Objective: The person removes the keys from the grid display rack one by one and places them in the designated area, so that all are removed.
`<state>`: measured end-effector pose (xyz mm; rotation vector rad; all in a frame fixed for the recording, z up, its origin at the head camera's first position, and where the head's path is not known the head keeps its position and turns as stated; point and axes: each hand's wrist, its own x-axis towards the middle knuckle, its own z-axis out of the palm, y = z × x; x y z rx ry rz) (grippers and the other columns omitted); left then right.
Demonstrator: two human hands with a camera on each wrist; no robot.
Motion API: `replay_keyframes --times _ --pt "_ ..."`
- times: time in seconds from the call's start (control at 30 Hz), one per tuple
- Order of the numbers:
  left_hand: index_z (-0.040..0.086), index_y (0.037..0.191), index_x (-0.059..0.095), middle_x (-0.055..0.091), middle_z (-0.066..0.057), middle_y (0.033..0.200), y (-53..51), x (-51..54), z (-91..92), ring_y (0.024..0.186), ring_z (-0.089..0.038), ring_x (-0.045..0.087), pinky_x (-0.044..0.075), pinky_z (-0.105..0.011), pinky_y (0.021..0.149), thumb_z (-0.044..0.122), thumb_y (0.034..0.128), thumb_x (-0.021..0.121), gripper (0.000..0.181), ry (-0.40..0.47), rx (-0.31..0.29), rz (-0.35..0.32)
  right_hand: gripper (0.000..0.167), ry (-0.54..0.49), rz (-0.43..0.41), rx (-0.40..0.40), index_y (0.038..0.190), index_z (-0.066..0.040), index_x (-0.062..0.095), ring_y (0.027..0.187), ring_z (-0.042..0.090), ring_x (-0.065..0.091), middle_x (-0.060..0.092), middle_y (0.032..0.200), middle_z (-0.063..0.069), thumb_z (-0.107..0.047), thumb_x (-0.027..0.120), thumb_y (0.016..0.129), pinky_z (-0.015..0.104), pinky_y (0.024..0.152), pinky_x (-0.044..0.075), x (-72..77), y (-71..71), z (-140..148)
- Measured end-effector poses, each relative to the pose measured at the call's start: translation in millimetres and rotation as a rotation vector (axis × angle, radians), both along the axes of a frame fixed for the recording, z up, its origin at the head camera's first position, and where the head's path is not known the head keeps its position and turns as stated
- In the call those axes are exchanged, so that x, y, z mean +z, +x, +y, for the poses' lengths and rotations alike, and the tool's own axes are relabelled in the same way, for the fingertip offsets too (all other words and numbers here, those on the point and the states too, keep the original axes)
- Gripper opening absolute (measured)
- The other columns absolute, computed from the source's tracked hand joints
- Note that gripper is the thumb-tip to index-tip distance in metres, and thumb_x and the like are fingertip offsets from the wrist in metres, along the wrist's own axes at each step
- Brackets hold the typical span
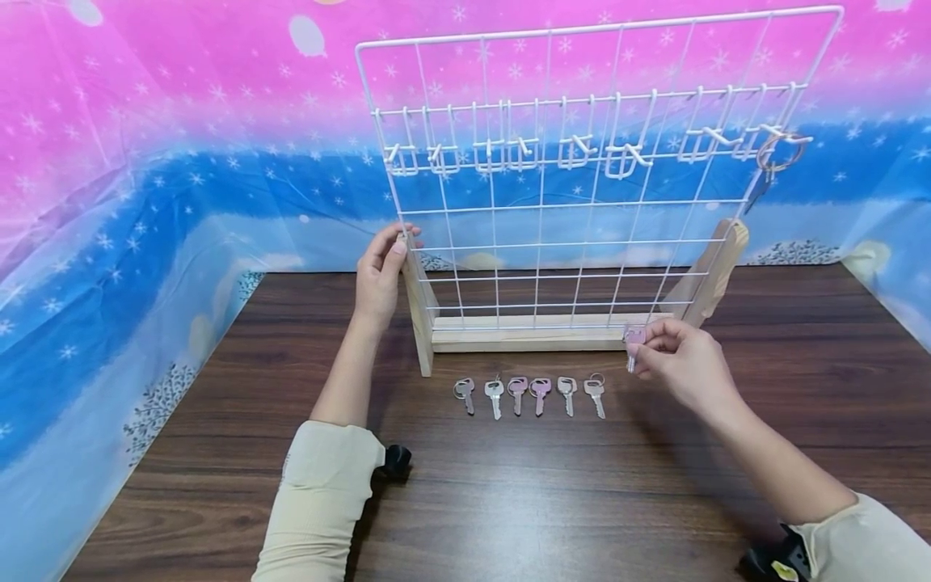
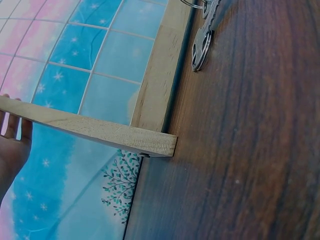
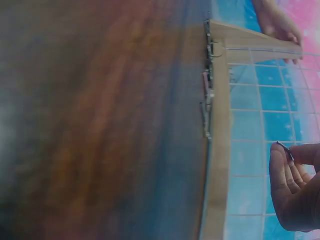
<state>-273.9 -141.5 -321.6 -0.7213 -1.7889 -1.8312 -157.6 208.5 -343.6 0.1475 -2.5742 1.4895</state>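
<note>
A white wire grid rack point(image 1: 538, 212) stands in a wooden base point(image 1: 538, 333). At its left side my left hand point(image 1: 381, 271) grips the top of the wooden upright, fingers behind and thumb in front. My right hand point(image 1: 687, 360) pinches a pink key point(image 1: 634, 337) between thumb and fingers, in front of the base's right end and above the table. In the right wrist view that key point(image 3: 285, 148) shows only as a thin dark edge. Several keys lie in a row before the base, among them a pink key point(image 1: 540, 390) and a silver key point(image 1: 594, 396).
White hooks point(image 1: 575, 149) line the upper grid. From the rightmost one hangs a large ring point(image 1: 781, 152) with a dark key below it. The dark wooden table point(image 1: 509, 501) meets a pink and blue snowflake cloth point(image 1: 182, 178) behind and at the sides.
</note>
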Motion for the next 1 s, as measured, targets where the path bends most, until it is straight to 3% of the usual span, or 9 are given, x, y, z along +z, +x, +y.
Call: replay_keyframes --times 0.13,0.33,0.47,0.63,0.7,0.9,1.0 --pt "-0.015 0.118 0.047 0.062 -0.002 0.109 0.6 0.3 -0.3 0.099 -0.034 0.056 0.044 -0.029 0.084 0.006 0.0953 0.040 0.032 0.005 0.000 -0.002 0.014 -0.027 -0.072 0.045 0.088 0.009 0.054 0.058 0.011 0.063 0.064 0.068 0.010 -0.002 0.062 0.085 0.026 0.057 0.053 -7.2 -1.0 2" --pt "-0.016 0.118 0.046 0.056 -0.025 0.113 0.7 0.5 -0.1 0.099 -0.033 0.057 0.044 -0.028 0.083 0.007 0.0950 0.041 0.033 0.005 0.001 -0.002 0.016 -0.128 -0.240 0.135 0.093 0.015 0.049 0.060 0.012 0.063 0.063 0.071 0.008 0.005 0.058 0.085 0.030 0.059 0.054 -16.7 -5.4 6" --pt "-0.014 0.118 0.048 0.056 -0.024 0.114 1.2 0.9 -0.3 0.100 -0.033 0.056 0.044 -0.029 0.084 0.008 0.0952 0.041 0.032 -0.003 0.004 -0.007 0.016 -0.178 -0.344 0.157 0.093 0.015 0.049 0.062 0.013 0.063 0.064 0.073 0.010 0.005 0.057 0.084 0.030 0.060 0.054 -24.3 -8.7 8" --pt "-0.015 0.119 0.047 0.052 -0.031 0.115 1.2 0.5 -0.4 0.100 -0.035 0.056 0.044 -0.029 0.084 0.008 0.0952 0.041 0.034 -0.002 0.001 -0.011 0.014 -0.163 -0.447 0.167 0.092 0.012 0.052 0.063 0.014 0.063 0.065 0.073 0.009 0.002 0.057 0.084 0.029 0.059 0.054 -31.0 -10.6 8" --pt "-0.016 0.119 0.046 0.050 -0.034 0.116 1.0 0.3 -0.4 0.100 -0.036 0.056 0.044 -0.028 0.083 0.008 0.0951 0.041 0.034 0.004 -0.003 -0.010 0.014 -0.139 -0.469 0.185 0.092 0.012 0.053 0.062 0.014 0.062 0.063 0.071 0.008 0.001 0.057 0.084 0.029 0.058 0.053 -33.1 -10.7 8" --pt "-0.015 0.119 0.047 0.052 -0.032 0.116 0.9 0.5 -0.1 0.096 -0.014 0.059 0.045 -0.027 0.083 0.008 0.0953 0.040 0.033 0.003 -0.001 -0.010 0.014 -0.108 -0.504 0.210 0.091 0.011 0.055 0.060 0.013 0.061 0.063 0.070 0.006 0.000 0.058 0.084 0.029 0.056 0.053 -37.0 -9.7 8" --pt "-0.014 0.119 0.047 0.051 -0.032 0.116 1.3 1.1 0.2 0.095 -0.011 0.059 0.045 -0.028 0.083 0.007 0.0954 0.040 0.033 0.004 -0.006 -0.011 0.013 -0.101 -0.510 0.208 0.090 0.010 0.055 0.059 0.012 0.061 0.064 0.071 0.006 0.000 0.058 0.084 0.028 0.055 0.053 -38.0 -9.7 8"
